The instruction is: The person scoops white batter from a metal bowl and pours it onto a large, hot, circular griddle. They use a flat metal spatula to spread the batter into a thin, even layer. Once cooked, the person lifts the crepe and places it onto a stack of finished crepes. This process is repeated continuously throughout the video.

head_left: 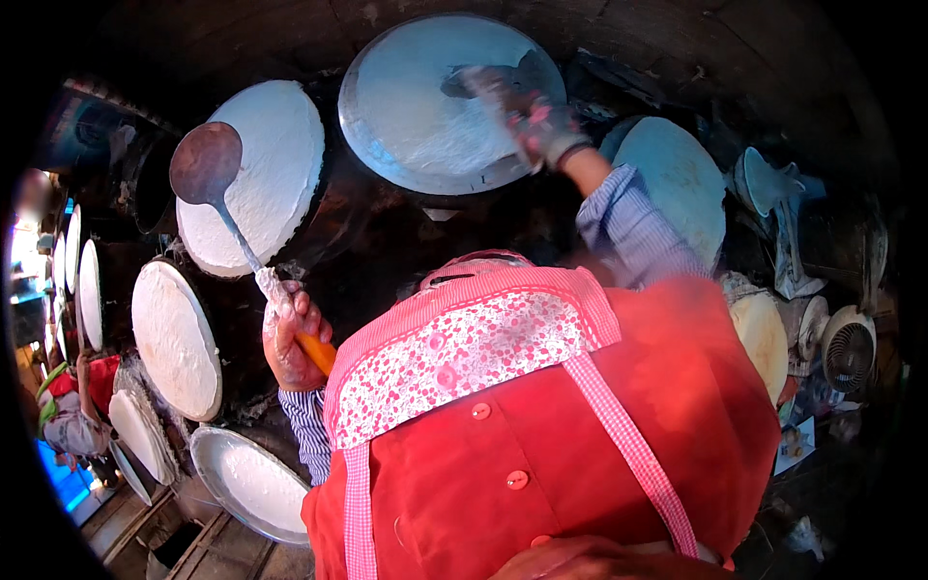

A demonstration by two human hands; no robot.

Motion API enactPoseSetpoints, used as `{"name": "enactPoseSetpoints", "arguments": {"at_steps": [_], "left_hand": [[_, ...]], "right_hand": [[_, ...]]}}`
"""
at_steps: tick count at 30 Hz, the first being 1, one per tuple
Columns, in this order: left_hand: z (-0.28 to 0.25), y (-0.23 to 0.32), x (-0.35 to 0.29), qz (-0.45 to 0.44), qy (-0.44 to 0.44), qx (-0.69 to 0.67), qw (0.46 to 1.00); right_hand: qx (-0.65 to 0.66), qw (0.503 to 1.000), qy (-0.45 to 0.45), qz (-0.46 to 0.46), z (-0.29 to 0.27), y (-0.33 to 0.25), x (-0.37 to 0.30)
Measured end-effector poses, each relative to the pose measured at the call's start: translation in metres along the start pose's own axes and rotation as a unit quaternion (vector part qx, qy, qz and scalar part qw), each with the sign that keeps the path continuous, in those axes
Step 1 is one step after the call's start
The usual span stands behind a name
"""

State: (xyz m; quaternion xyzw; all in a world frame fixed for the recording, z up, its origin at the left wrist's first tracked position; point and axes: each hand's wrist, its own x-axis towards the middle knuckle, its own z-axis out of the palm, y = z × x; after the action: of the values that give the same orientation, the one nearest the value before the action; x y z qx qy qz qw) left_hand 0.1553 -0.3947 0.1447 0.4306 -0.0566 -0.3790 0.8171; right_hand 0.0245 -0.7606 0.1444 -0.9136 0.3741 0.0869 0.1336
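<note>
1. Large round plate, thickly coated white, sits straight ahead, seemingly for easy reach.
2. Ladle: bowl raised before a white-coated disc, perhaps to leave the plate clear.
3. Left hand: fingers wrapped around the ladle's handle, near its orange end.
4. Gloved right hand: over the plate's right side; blur hides finger spread, grip and contact.

You wear a bright red garment with a white panel in a pink-red floral print and pink-and-white gingham straps. Your sleeves run blue-and-white striped. Your right glove is grey with pink patches. Your ladle pairs a reddish-brown bowl with an orange handle; white coats the silvery pan.
</note>
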Motion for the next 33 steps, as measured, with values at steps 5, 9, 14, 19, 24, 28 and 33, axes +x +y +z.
{"name": "enactPoseSetpoints", "arguments": {"at_steps": [5, 9, 14, 19, 24, 28, 33], "left_hand": [[0.007, 0.001, 0.003, -0.010, -0.007, 0.019, 1.000], [0.011, -0.005, 0.002, -0.007, -0.005, 0.018, 1.000], [0.019, -0.013, -0.003, -0.011, 0.009, 0.008, 1.000], [0.029, -0.021, -0.008, 0.002, 0.021, 0.013, 1.000], [0.035, -0.030, -0.016, 0.000, 0.041, -0.006, 0.999], [0.046, -0.034, -0.023, 0.013, 0.067, -0.002, 0.998], [0.056, -0.041, -0.026, 0.026, 0.085, 0.012, 0.996]], "right_hand": [[0.041, 0.999, 0.012, -0.027, 0.027, 0.002, 0.003], [0.039, 0.999, -0.029, -0.007, 0.003, 0.039, 0.023], [0.038, 0.997, -0.021, -0.059, 0.006, 0.026, 0.002], [0.084, 0.993, -0.022, -0.080, -0.003, 0.080, 0.060], [0.003, 0.991, -0.057, -0.117, -0.015, 0.079, 0.075], [-0.035, 0.982, -0.100, -0.154, -0.034, 0.073, 0.060], [0.047, 0.988, -0.081, -0.124, -0.034, 0.102, 0.163]]}}
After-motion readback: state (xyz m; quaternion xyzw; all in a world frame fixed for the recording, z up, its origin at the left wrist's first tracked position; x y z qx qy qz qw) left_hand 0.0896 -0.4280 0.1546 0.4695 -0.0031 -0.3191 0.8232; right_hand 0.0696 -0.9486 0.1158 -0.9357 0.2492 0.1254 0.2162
